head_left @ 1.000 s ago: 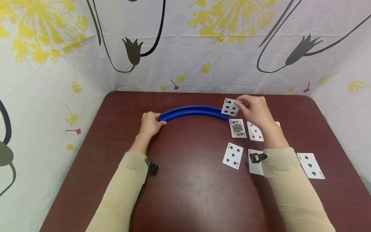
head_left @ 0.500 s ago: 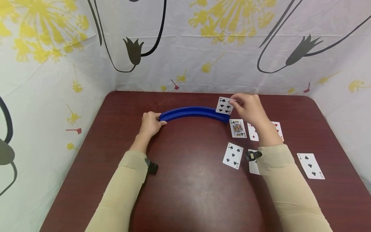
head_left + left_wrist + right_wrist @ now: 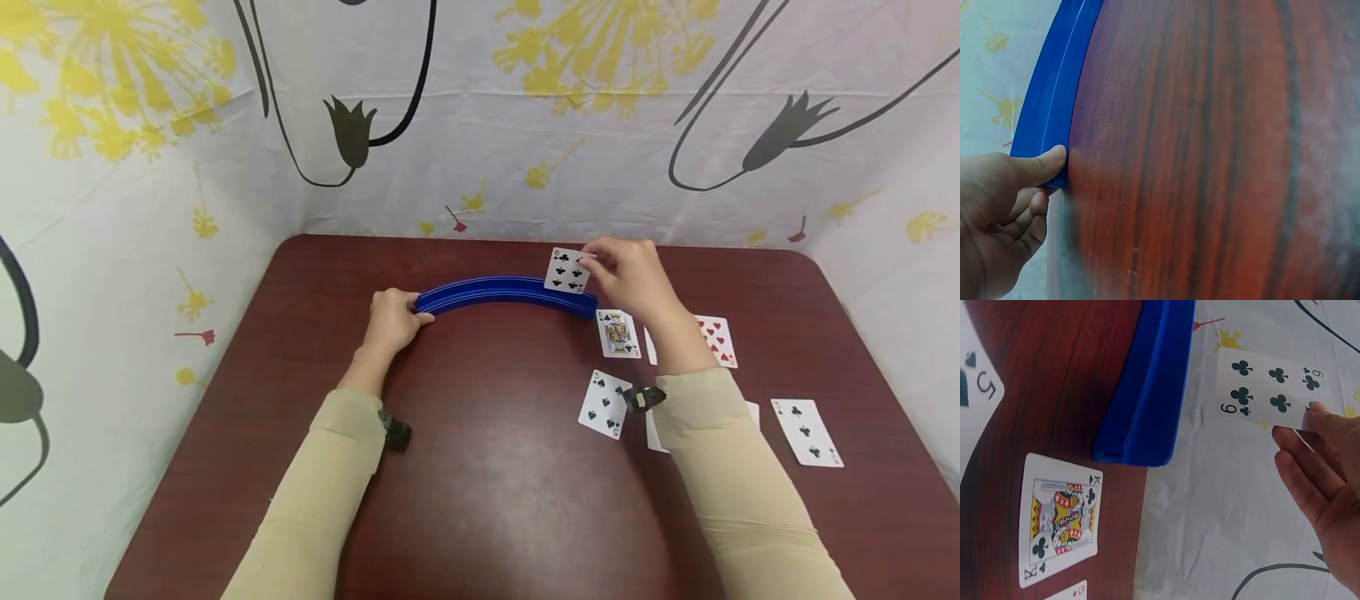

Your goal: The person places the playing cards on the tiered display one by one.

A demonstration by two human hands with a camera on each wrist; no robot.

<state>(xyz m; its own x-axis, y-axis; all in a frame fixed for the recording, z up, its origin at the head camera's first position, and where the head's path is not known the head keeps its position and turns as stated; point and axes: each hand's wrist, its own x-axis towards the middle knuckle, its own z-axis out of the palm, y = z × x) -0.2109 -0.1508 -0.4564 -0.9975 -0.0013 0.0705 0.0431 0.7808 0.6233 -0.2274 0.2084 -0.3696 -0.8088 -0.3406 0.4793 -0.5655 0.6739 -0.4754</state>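
A curved blue card holder (image 3: 487, 292) with grooves along its length lies near the back of the table. My left hand (image 3: 393, 319) grips its left end; in the left wrist view the thumb (image 3: 1054, 159) presses the near face while fingers curl beneath. My right hand (image 3: 630, 275) pinches the six of clubs (image 3: 566, 271) by its right edge, thumb on the face. That card is held up above the holder's right part, face toward me. In the right wrist view the six of clubs (image 3: 1266, 387) appears apart from the holder (image 3: 1147, 394).
The king of clubs (image 3: 618, 334) lies face up by the holder's right end. Nearer me is the five of spades (image 3: 604, 404). Under or beside my right arm lie a red heart card (image 3: 717, 340) and a partly hidden card (image 3: 656, 433). Three of clubs (image 3: 807, 433) sits far right.
My right hand has carried the six of clubs leftward and slightly up, from the holder's right end to further along it. The left hand keeps its grip on the holder.
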